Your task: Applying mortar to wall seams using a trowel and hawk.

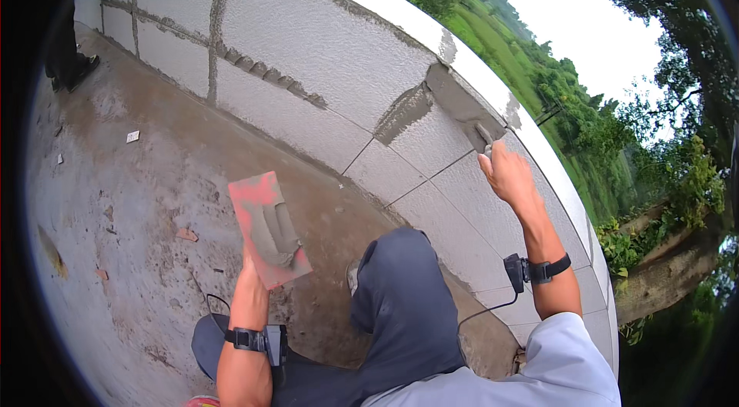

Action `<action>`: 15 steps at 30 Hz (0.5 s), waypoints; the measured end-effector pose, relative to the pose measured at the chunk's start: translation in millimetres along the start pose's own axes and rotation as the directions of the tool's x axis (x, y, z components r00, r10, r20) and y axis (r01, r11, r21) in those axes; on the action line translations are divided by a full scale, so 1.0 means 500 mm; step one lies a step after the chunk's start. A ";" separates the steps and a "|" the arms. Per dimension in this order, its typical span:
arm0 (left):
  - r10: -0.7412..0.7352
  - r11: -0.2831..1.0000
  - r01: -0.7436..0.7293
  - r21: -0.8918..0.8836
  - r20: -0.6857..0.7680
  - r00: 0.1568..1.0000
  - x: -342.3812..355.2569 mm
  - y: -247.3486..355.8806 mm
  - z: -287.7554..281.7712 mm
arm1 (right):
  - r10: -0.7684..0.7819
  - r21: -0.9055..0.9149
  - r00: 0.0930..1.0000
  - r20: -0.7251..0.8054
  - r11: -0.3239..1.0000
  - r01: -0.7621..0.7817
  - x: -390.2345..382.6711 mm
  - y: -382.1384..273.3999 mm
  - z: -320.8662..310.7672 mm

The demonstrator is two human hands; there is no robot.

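Note:
In my left hand [249, 265] is a red mortar board [245, 195], held tilted over the floor; the fingers are hidden beneath it. A thick ridge of grey mortar [275, 234] lies on the board. My right hand [508, 172] is closed around a small trowel [483, 135], most of it covered by the hand or smeared mortar. The trowel is at the upper edge of the white panelled wall [327, 38], against a patch of wet mortar [456, 98]. Another band of mortar [404, 111] runs down a joint to its left.
Rough concrete floor [138, 199] spreads along the wall's foot, with a white scrap [132, 136] and brick fragments [186, 234] on it. Dark-clothed legs of another person [69, 61] stand at far left. Trees [570, 115] and a thick trunk [670, 272] rise beyond the wall.

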State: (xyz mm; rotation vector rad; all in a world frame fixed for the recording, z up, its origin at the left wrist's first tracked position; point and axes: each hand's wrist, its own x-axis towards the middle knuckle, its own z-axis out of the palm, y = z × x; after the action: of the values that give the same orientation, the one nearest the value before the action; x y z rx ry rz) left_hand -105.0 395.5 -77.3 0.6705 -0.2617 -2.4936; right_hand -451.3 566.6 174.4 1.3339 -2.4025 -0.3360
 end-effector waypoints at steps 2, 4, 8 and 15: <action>-0.001 0.999 0.001 -0.035 -0.009 1.000 0.006 0.001 -0.002 | 0.007 -0.022 1.000 0.002 1.000 -0.007 -0.024 -0.024 -0.004; 0.026 1.000 -0.027 0.006 0.087 0.996 0.013 -0.001 -0.006 | 0.023 0.017 1.000 0.002 1.000 -0.023 -0.017 -0.063 0.000; 0.157 0.971 -0.201 0.129 0.290 0.944 0.067 -0.021 -0.058 | 0.037 0.061 0.997 -0.062 0.998 -0.033 0.034 -0.064 0.045; 0.115 0.993 -0.109 -0.039 0.207 0.972 0.075 -0.023 -0.098 | 0.102 0.062 0.995 0.019 0.993 -0.103 -0.103 -0.062 0.069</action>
State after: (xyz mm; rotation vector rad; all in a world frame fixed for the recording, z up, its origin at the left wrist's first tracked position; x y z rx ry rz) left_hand -112.4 382.2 -138.5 0.3712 -0.3325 -2.4548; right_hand -417.3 595.2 120.8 1.2326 -2.5031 -0.2462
